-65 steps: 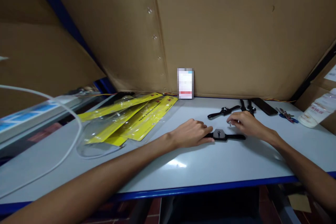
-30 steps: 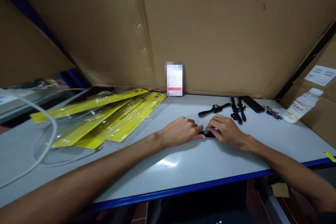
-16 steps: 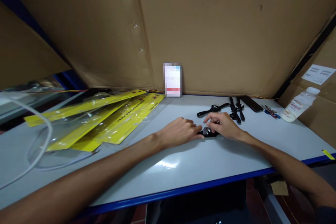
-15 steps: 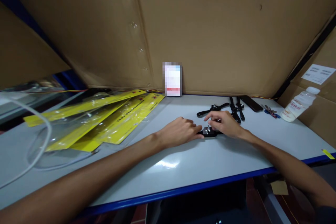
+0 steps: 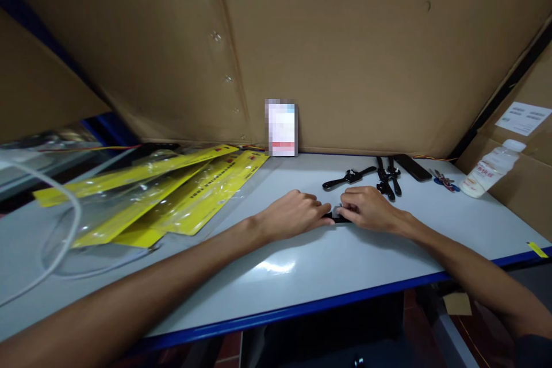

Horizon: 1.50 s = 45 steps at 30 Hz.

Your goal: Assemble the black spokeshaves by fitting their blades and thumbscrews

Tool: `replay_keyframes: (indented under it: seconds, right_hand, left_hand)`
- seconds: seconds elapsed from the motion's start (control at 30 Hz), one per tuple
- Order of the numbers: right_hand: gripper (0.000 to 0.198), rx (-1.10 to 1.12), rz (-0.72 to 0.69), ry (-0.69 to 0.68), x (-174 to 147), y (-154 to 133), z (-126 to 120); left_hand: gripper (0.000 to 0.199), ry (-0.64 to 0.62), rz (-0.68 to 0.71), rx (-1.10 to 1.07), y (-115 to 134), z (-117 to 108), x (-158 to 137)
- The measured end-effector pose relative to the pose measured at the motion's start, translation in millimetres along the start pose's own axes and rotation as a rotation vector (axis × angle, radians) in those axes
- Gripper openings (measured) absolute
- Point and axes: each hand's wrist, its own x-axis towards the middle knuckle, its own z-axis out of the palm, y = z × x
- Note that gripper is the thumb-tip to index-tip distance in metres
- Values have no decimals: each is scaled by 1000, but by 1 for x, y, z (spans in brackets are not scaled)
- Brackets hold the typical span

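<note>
A black spokeshave point(image 5: 342, 219) lies low over the tabletop between my hands, mostly covered by them. My left hand point(image 5: 297, 214) is closed around its left handle. At its middle, my right hand point(image 5: 370, 207) is curled with thumb and fingers drawn together on the spokeshave; a small grey metal part point(image 5: 337, 211) shows beside the fingertips. What exactly those fingertips grip is hidden. Just behind my hands rests another black spokeshave point(image 5: 350, 176), and more of them point(image 5: 387, 178) lie crosswise to its right.
Yellow-carded clear packaging point(image 5: 207, 195) and a white cable point(image 5: 77, 213) spread over the left side. A phone-like screen point(image 5: 282, 129) leans on the cardboard wall point(image 5: 336, 57). At right are a black phone-shaped object point(image 5: 413, 167), keys point(image 5: 444, 181) and a tilted white bottle point(image 5: 491, 169).
My right hand's raised fingers have come down and curled over the spokeshave's middle, covering the shiny screws seen before. My left hand keeps its hold; the view shifted slightly.
</note>
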Motion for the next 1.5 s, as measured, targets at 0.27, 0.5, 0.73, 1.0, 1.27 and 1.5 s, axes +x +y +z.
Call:
replay_keyframes:
  seconds: [0.27,0.5,0.73,1.0,1.27,1.5]
  right_hand:
    - [37,283,60,52,2,4,-11]
    - [36,346,128,72,1,2,-13]
    - [52,362,178,108,0,4,-10]
    - [20,345,30,-35,0,11,-10]
    - [34,52,37,52,0,6,6]
    - [43,318,101,84,1,5,-7]
  left_hand:
    - [50,-13,8,1,2,-5,1]
    - [51,-40,-4,1,1,-5,0]
    - [52,-39,-2,7,2,-6,0]
    - [54,-25,2,-6,0,-2,-1]
    - [57,-19,-1,-11,1,-3,0]
    - [63,17,16,-49,0,-2,-2]
